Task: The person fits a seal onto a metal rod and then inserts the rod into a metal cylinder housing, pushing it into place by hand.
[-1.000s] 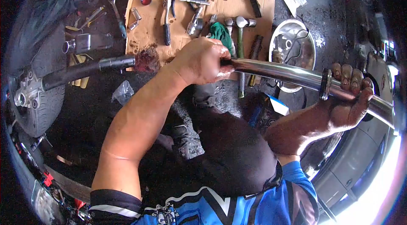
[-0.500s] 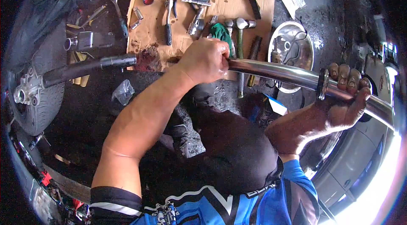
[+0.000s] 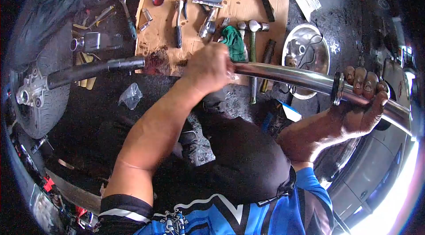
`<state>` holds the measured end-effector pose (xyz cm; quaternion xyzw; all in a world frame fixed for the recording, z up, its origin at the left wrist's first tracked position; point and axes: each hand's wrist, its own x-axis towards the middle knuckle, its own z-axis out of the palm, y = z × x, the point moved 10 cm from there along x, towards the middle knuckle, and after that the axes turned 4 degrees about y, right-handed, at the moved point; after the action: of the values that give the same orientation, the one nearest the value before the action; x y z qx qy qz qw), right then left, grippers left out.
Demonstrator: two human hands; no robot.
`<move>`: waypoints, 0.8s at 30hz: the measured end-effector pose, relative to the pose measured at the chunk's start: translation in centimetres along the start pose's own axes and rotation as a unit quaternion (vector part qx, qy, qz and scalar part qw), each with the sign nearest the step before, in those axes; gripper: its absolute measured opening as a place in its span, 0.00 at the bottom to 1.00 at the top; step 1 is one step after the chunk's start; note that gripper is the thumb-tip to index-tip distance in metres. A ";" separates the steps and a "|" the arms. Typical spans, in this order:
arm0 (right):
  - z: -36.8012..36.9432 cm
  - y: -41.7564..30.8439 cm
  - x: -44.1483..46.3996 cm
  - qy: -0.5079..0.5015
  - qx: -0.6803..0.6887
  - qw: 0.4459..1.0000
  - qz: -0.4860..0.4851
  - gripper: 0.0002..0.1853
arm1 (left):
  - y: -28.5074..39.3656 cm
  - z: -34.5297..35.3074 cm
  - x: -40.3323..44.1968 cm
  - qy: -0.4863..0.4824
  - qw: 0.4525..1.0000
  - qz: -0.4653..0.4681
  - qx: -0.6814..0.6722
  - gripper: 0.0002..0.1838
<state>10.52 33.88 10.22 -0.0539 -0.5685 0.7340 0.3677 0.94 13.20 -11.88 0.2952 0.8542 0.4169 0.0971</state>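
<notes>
A shiny chrome tube [image 3: 287, 75], which looks like a motorcycle fork tube, runs across the right half of the head view. My left hand [image 3: 208, 69], slightly blurred, is closed round its left end and hides that end. Farther right, my right hand [image 3: 366, 95] wraps the tube from below, fingers curled over the top. A dark ring [image 3: 338, 88] sits round the tube just beside those fingers. To the left lies a black tube [image 3: 95, 69] with a cast metal end [image 3: 33, 88], apart from my left hand. A green cloth [image 3: 233, 44] lies just beyond that hand.
Oil-stained cardboard [image 3: 248, 7] holds a ratchet [image 3: 179, 22], sockets and a hammer [image 3: 254, 40]. A metal bowl [image 3: 325, 55] with wire-like pieces stands right of it. A tyre [image 3: 53, 106] lies under the cast end. A crumpled plastic bag [image 3: 131, 96] is on the floor.
My left hand has shifted a little left along the chrome tube, showing more of the tube and the green cloth. My right hand keeps its hold. The whole view has shifted slightly.
</notes>
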 end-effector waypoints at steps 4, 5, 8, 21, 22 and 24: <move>-1.2 -0.3 0.2 0.020 -0.031 0.999 -0.016 0.10 | -15.7 0.2 -6.0 -0.067 0.932 -0.341 0.107 0.15; -1.7 -0.2 0.3 0.021 -0.028 0.999 -0.015 0.10 | -21.6 0.9 -10.1 -0.113 0.885 -0.428 0.147 0.15; -1.1 0.2 0.6 -0.079 0.025 0.996 0.013 0.07 | -26.2 -3.9 -17.7 -0.155 0.795 -0.533 0.243 0.16; 3.2 0.4 0.0 -0.285 0.111 0.952 0.030 0.10 | -7.1 -8.5 1.6 0.105 0.976 -0.182 -0.053 0.11; 3.4 0.4 -0.1 -0.288 0.114 0.950 0.026 0.10 | -5.0 -9.6 2.7 0.141 0.979 -0.119 -0.089 0.10; 3.5 0.3 -0.3 -0.284 0.107 0.952 0.028 0.10 | -1.3 -8.9 3.4 0.116 0.977 -0.013 -0.180 0.09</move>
<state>8.83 30.89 11.13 0.1809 -0.5657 0.7855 0.1739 -6.05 8.74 -6.94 0.2115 0.7746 0.5935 0.0544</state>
